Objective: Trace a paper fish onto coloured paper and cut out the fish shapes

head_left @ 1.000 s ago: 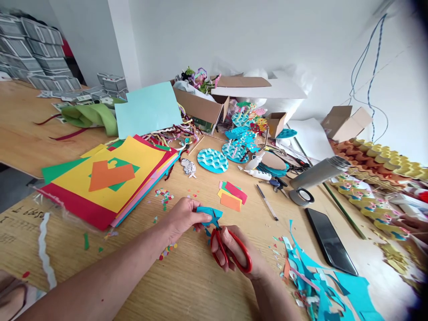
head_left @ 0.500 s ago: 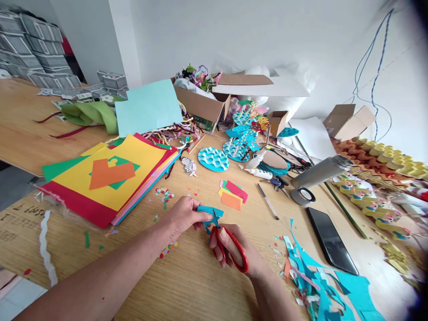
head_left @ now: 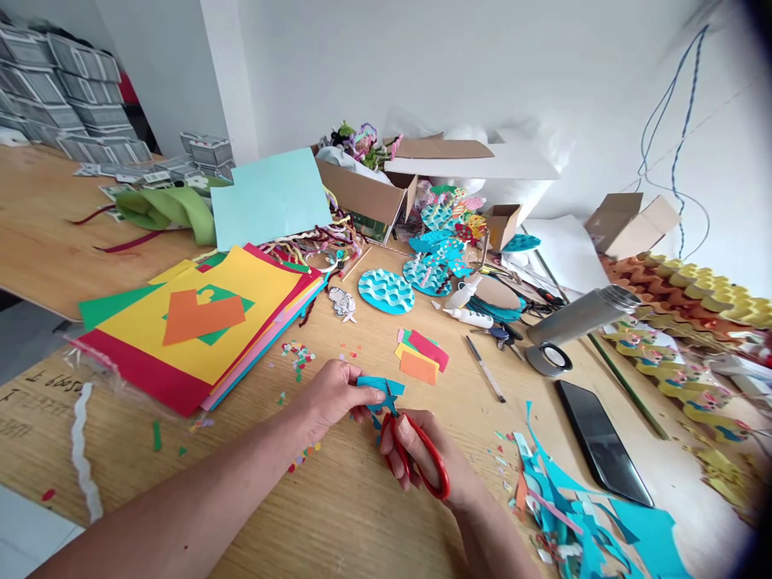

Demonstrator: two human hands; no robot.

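Between thumb and fingers of my left hand [head_left: 338, 396] is a small piece of blue paper [head_left: 381, 388]. My right hand [head_left: 429, 452] is wrapped round the red handles of a pair of scissors [head_left: 435, 465], whose blades meet the paper's lower right part. Small blue scraps hang or lie just below the paper. Behind my hands lie small orange, yellow, red and green paper cards [head_left: 419, 367]. Tiny coloured paper dots [head_left: 297, 355] are scattered beside my left hand.
Stacked coloured sheets [head_left: 205, 354] lie left. On the right are a pen [head_left: 484, 368], a phone [head_left: 603, 441], a metal flask [head_left: 579, 315] and blue offcuts [head_left: 645, 531]. Wavy blue ovals [head_left: 386, 291], glue bottles [head_left: 469, 316] and cardboard boxes [head_left: 362, 189] stand or lie farther back.
The whole view has shifted slightly, so things sit a little lower. Both hands keep nearly the same pose on the blue paper and scissors, and the blades look closer together.
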